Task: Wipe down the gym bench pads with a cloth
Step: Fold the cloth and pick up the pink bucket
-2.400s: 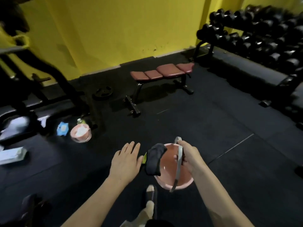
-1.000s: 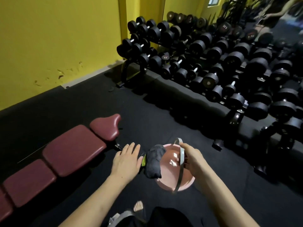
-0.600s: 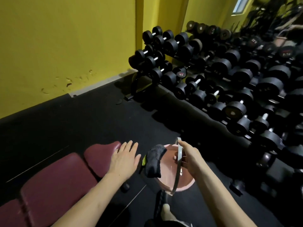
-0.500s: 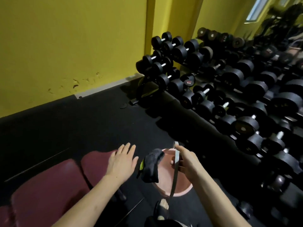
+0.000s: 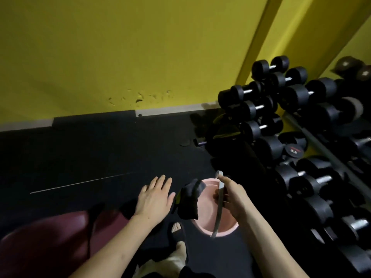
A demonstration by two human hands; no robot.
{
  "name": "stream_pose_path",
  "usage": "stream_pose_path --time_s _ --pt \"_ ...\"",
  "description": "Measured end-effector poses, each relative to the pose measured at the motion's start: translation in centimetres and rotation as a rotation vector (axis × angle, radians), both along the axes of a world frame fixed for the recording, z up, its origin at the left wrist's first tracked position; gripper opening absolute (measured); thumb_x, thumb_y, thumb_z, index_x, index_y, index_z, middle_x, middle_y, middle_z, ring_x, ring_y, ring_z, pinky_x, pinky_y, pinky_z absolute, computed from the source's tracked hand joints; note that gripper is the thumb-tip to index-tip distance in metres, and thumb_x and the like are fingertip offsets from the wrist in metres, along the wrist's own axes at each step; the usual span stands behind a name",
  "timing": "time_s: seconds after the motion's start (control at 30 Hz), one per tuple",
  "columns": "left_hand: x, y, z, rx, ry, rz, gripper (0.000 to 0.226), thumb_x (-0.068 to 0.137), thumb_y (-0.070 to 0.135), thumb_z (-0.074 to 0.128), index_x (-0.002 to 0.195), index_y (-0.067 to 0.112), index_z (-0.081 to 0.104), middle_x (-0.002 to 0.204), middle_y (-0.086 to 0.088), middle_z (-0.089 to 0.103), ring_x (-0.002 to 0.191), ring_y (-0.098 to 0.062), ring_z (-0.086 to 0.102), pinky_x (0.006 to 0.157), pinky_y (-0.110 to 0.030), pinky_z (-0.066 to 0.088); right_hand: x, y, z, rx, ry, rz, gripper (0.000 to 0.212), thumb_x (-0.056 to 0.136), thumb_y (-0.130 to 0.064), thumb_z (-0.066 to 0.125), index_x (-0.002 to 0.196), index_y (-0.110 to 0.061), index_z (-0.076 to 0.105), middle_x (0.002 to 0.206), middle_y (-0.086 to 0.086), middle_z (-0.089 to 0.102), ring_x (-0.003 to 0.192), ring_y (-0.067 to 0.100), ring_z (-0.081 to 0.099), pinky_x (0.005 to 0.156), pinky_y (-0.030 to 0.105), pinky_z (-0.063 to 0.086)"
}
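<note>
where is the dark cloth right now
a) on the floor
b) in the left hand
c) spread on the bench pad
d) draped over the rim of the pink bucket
d: the cloth hangs over the bucket rim, beside the empty left hand.

Bench pads (image 5: pixel 46 241) lie lower left, the bucket (image 5: pixel 208 215) right of them – cloth (image 5: pixel 189 199) on its rim – dumbbell rack (image 5: pixel 305 149) farther right.
</note>
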State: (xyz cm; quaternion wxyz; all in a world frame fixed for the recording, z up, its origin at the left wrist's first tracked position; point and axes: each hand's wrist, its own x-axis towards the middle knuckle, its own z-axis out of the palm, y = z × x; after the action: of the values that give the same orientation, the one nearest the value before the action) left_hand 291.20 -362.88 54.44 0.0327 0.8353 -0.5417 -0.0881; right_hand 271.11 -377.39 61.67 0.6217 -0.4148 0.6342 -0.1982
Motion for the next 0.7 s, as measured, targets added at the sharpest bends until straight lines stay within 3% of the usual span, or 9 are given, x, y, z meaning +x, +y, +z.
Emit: stream_pose_path --time_s 0.2,0.3,0.57,0.7 --pt "8.6 -14.0 -1.1 0.062 0.049 0.062 0.06 0.107 0.051 0.026 0.161 0.025 0.027 0.167 -0.001 0.029 0.154 -0.022 0.027 0.117 -0.042 0.036 9.4 -14.7 -1.6 0.057 0.032 0.089 0.04 0.094 -0.038 0.069 0.111 -0.002 0.067 0.089 0.019 0.069 0.072 0.028 0.068 0.069 0.039 0.061" --pt "13.2 -19.7 -0.7 0.064 0.017 0.089 0.061 0.107 0.051 0.027 0.161 0.024 0.028 0.167 -0.002 0.03 0.153 -0.023 0.028 0.116 -0.042 0.036 14.8 -21.3 -1.6 0.067 0.039 0.151 0.035 0.094 -0.038 0.068 0.109 -0.006 0.07 0.099 0.02 0.072 0.076 0.029 0.07 0.075 0.042 0.062" --pt "25.8 -33.0 0.8 0.098 0.0 0.241 0.059 0.105 0.05 0.034 0.158 0.023 0.037 0.163 -0.004 0.038 0.15 -0.025 0.036 0.112 -0.043 0.041 30.2 -37.2 -1.4 0.1 -0.022 0.278 0.035 0.096 -0.038 0.067 0.114 -0.007 0.067 0.096 0.019 0.07 0.08 0.032 0.071 0.081 0.047 0.062" --pt "32.3 -39.9 -0.3 0.094 0.016 0.36 0.063 0.102 0.052 0.025 0.155 0.022 0.041 0.161 -0.004 0.041 0.148 -0.026 0.04 0.109 -0.043 0.043 39.0 -44.4 -3.6 0.124 -0.023 0.368 0.037 0.092 -0.04 0.071 0.108 -0.008 0.069 0.098 0.018 0.071 0.074 0.03 0.072 0.075 0.044 0.062"
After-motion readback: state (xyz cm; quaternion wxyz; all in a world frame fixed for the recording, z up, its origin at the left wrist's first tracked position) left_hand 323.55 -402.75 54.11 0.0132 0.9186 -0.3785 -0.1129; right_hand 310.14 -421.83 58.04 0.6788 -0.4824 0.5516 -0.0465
